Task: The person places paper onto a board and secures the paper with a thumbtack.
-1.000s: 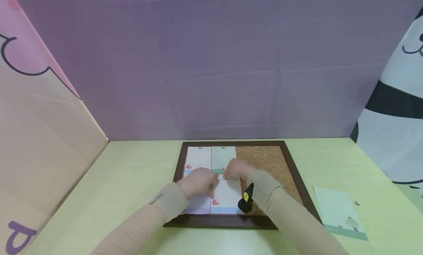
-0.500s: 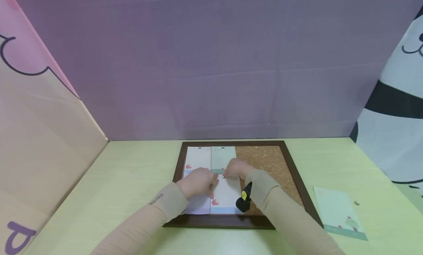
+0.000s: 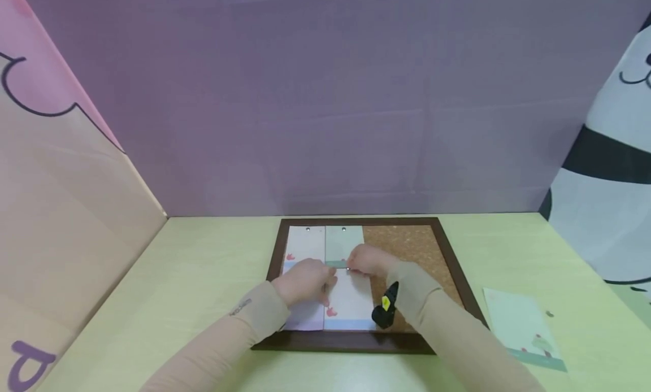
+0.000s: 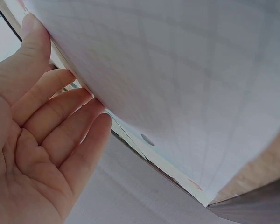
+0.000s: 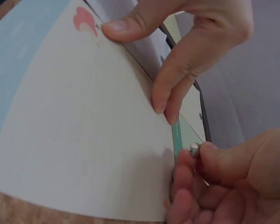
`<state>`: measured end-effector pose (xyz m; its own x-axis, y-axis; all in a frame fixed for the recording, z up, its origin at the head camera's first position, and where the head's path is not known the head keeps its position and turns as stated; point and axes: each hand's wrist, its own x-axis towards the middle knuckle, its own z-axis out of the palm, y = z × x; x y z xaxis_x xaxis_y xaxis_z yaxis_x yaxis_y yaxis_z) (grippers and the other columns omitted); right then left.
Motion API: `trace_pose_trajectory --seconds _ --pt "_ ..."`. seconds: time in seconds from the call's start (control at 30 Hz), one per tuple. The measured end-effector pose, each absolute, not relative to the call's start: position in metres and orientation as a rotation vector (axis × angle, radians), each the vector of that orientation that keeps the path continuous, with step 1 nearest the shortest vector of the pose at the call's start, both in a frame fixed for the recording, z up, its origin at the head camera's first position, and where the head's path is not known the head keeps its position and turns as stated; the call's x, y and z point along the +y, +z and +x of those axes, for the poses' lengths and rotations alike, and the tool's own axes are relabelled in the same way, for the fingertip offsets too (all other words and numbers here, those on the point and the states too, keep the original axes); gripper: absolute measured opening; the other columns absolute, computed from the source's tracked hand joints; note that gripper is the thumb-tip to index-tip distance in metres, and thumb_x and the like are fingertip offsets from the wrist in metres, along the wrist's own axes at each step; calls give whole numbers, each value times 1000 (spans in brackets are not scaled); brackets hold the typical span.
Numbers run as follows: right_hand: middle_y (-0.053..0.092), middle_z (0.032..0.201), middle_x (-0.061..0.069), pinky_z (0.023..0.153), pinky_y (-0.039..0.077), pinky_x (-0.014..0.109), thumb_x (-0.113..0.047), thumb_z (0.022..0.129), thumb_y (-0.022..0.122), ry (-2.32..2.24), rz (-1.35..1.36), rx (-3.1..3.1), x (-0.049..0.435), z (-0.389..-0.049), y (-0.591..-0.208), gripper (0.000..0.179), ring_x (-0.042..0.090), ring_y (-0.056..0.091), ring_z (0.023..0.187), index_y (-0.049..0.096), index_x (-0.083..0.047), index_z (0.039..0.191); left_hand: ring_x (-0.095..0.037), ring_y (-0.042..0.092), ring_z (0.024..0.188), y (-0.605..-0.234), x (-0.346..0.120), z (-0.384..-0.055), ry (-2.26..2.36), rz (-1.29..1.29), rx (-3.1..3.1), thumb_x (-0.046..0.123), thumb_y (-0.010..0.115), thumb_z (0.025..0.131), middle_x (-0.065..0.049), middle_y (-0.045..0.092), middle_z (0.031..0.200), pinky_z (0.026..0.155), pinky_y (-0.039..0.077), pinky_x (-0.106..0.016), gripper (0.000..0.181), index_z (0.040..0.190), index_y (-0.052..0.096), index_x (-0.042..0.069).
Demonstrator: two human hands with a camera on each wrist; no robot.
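Observation:
A framed corkboard (image 3: 407, 242) lies on the table with several illustrated paper sheets on it. My left hand (image 3: 307, 280) rests fingertips and thumb along the left edge of a white sheet (image 3: 352, 296) with a small red print. In the right wrist view, the thumb and a finger of my right hand (image 5: 224, 179) pinch a silver round-headed push pin (image 5: 194, 150) by that sheet's top edge. A green sheet (image 3: 342, 244) lies above it, and a pinkish sheet (image 3: 306, 242) sits to the left. Each has a silver pin at its top.
A loose light-green sheet (image 3: 519, 318) lies on the table right of the board, with another silver push pin (image 3: 550, 313) beside it. The dark wooden frame (image 3: 346, 341) borders the cork. A purple backdrop (image 3: 325, 98) stands behind the table.
My right hand has shifted slightly to the right, and the pin in it sits a little higher, at the white sheet's top edge. The left hand stays in place.

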<state>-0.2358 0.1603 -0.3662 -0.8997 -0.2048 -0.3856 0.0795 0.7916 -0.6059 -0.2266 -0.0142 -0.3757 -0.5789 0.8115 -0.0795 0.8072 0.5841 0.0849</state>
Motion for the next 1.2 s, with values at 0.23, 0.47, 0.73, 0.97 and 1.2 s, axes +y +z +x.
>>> trace_pose_trajectory --seconds 0.23,0.47,0.73,0.97,1.2 --pt "51 58 0 47 35 18 -5 93 50 -960 -81 2485 160 -235 -366 25 9 40 50 64 0 73 -7 49 59 -374 -15 -226 11 1384 2687 34 79 70 8 56 67 61 45 -21 26 66 60 17" --pt "55 63 1 50 39 18 -2 89 58 -1031 -42 2452 159 -235 -367 11 10 45 54 66 2 85 -6 48 59 -374 -15 -225 10 1380 2681 35 79 70 9 55 67 60 44 -20 26 65 60 18" --pt "62 69 2 58 49 21 -4 91 58 -1059 20 2409 160 -239 -369 12 10 55 62 69 2 90 -6 49 59 -373 -15 -225 29 1347 2682 34 79 69 9 56 66 61 45 -20 26 67 60 18" --pt "64 72 4 59 50 20 -3 94 53 -1187 142 2222 160 -246 -375 16 10 57 63 66 4 99 -6 49 59 -373 -14 -225 73 1315 2681 34 80 68 9 55 65 62 45 -20 26 68 60 18" --pt "63 67 2 54 47 17 -3 93 55 -1303 276 2141 159 -248 -378 15 7 56 57 65 4 102 -6 49 59 -373 -14 -225 85 1299 2687 34 81 68 9 54 64 62 46 -21 27 69 59 17"
